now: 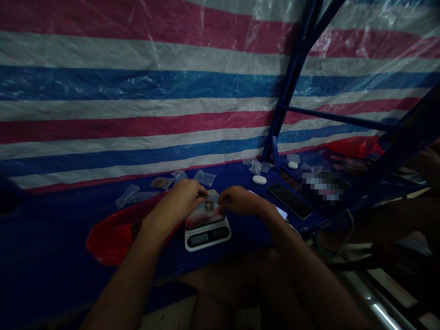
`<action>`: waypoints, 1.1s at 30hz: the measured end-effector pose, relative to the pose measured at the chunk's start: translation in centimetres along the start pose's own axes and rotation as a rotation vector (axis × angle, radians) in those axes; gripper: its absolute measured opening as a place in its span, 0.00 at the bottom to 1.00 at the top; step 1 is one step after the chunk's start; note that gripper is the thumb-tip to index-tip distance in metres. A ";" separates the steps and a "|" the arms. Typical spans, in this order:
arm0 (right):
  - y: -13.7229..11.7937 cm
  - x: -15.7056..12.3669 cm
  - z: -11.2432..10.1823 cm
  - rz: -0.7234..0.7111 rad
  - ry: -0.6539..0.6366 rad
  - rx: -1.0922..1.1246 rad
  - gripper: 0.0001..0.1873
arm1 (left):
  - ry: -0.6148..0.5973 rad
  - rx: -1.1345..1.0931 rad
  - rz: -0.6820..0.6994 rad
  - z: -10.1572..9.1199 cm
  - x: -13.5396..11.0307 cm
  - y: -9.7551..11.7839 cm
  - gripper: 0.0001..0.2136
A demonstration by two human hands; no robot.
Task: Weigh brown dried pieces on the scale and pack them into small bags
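A small cylindrical metal part (208,205) stands upright near the middle of the weighing platform of a white digital scale (207,234). The left hand (175,206) reaches over the platform from the left, its fingers (200,190) held together and curled down to the top of the part. Whether they are clamped on it cannot be determined. The right hand (240,201) lies just beside the platform's right edge, its fingers (222,198) curled and close to the part, with no clear contact visible. The scale's display (199,239) is too dark to read.

Current state: the part is on the platform. One clear zip bag (161,182) beyond the scale holds brownish contents. Other clear plastic bags (204,178) lie flattened nearby, and their contents cannot be confirmed. Two white oval items (259,179) rest further right, near a black smartphone (289,200). A red plastic bag (117,238) lies left of the scale, and a second red bag (354,147) lies at the far right. All of these rest on a blue surface (62,238), backed by striped tarpaulin (137,82) on a blue metal frame (295,78).
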State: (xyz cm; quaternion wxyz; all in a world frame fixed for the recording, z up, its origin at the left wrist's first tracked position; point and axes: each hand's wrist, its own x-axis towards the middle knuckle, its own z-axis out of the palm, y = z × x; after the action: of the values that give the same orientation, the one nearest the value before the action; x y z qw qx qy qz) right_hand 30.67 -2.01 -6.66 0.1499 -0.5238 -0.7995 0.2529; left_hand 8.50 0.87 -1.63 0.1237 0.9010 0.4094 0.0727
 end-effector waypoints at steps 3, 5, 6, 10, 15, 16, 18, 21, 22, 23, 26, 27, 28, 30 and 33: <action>0.1 0.0 0.2 0.008 -0.011 0.009 0.09 | -0.036 0.030 0.001 0.7 1.2 -0.1 0.13; 0.2 0.0 0.3 -0.005 -0.020 0.018 0.09 | -0.056 0.031 -0.015 1.0 1.8 -0.2 0.13; 0.2 0.0 0.4 -0.013 -0.020 0.018 0.09 | -0.068 0.029 -0.023 1.1 1.9 -0.2 0.13; 0.1 0.1 0.3 -0.002 -0.043 0.000 0.10 | -0.106 0.036 -0.039 1.0 2.4 0.1 0.12; 0.2 -0.2 0.0 0.027 0.001 0.041 0.11 | -0.122 0.072 -0.025 0.6 2.6 0.3 0.12; 0.2 -0.2 0.0 0.030 0.037 0.061 0.11 | -0.124 0.076 -0.023 0.5 2.7 0.2 0.11; 0.3 0.0 0.2 0.025 0.147 0.108 0.10 | -0.140 0.079 -0.021 0.3 2.7 0.1 0.11; 0.0 0.5 1.0 -0.016 0.308 0.164 0.09 | -0.134 0.081 -0.006 -0.2 2.5 0.1 0.11; -0.2 0.8 1.3 -0.038 0.338 0.173 0.08 | -0.121 0.077 0.005 -0.5 2.4 0.1 0.11; -0.4 1.0 1.6 -0.061 0.352 0.176 0.08 | -0.108 0.067 0.021 -0.7 2.3 0.2 0.11; -0.6 1.6 2.1 -0.119 0.349 0.169 0.09 | -0.080 0.002 0.057 -1.0 2.1 0.3 0.10; -0.5 1.7 2.1 -0.124 0.360 0.167 0.10 | -0.068 -0.020 0.062 -0.9 2.0 0.3 0.10; -0.4 1.8 2.1 -0.120 0.388 0.167 0.11 | -0.056 -0.041 0.065 -0.8 2.1 0.3 0.10; 0.1 1.9 2.0 -0.088 0.476 0.186 0.11 | -0.037 -0.085 0.074 -0.2 2.2 0.0 0.10; 0.7 2.0 1.9 -0.040 0.579 0.233 0.11 | -0.048 -0.157 0.083 0.9 2.6 -0.6 0.10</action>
State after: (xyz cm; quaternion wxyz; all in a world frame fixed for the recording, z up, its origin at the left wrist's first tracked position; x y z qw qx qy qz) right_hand 29.47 -0.44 -8.71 0.4356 -0.5373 -0.6993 0.1801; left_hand 9.97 3.01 -2.62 0.2005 0.9061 0.3618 0.0882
